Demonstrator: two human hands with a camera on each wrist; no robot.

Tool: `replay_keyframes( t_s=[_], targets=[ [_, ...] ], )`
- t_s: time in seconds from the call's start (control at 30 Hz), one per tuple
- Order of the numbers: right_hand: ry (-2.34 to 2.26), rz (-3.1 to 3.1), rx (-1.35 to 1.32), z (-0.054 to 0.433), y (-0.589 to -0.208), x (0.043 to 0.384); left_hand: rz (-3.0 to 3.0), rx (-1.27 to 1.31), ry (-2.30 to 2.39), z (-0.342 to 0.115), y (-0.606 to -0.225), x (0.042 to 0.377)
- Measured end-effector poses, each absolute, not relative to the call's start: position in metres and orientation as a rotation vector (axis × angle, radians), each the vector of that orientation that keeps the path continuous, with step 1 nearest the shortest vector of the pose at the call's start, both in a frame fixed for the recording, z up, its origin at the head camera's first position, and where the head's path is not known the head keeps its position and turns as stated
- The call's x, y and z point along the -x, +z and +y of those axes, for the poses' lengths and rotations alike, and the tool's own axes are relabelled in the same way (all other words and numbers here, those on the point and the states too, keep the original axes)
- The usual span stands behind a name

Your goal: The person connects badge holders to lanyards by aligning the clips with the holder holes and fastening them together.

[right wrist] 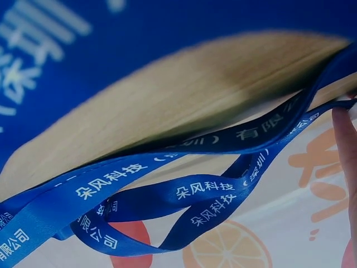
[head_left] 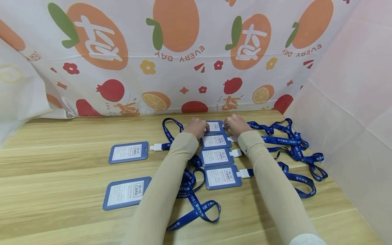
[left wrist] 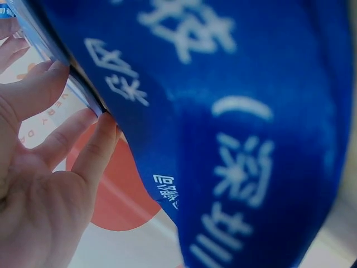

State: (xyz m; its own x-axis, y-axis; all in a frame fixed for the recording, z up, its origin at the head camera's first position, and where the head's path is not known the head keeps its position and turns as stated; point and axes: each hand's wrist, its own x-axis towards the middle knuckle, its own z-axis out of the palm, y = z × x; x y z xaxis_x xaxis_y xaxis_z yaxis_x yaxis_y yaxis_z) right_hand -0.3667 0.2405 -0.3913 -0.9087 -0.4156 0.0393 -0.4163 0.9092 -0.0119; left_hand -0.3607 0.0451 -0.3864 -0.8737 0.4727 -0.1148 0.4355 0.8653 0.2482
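Observation:
At the far end of a column of blue ID card holders, both hands are on the farthest card holder (head_left: 215, 126). My left hand (head_left: 196, 127) has its thumb and fingers at that holder's left edge; in the left wrist view the fingertips (left wrist: 103, 125) pinch the edge. At its right end my right hand (head_left: 235, 125) holds the lanyard clip, mostly hidden under the fingers. A blue lanyard (head_left: 260, 126) with white lettering runs rightward from there. In the right wrist view, a finger (right wrist: 346, 145) touches the lanyard strap (right wrist: 212, 184).
Nearer in the column lie more card holders (head_left: 223, 177) with white clips (head_left: 244, 174). Two others, a far holder (head_left: 128, 152) and a near holder (head_left: 126, 193), lie left. Tangled lanyards (head_left: 295, 146) cover the right side; another lanyard (head_left: 196, 207) lies between the arms. A fruit-print cloth (head_left: 171, 81) hangs behind.

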Motion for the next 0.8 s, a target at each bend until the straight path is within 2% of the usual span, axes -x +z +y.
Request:
replay_keyframes(
  t_s=[0.8],
  targets=[
    [0.027, -3.057, -0.623, 0.2389, -0.3909, 0.3671, 2.857, -0.687, 0.358, 0.0441, -0.3869, 0.3602]
  ],
)
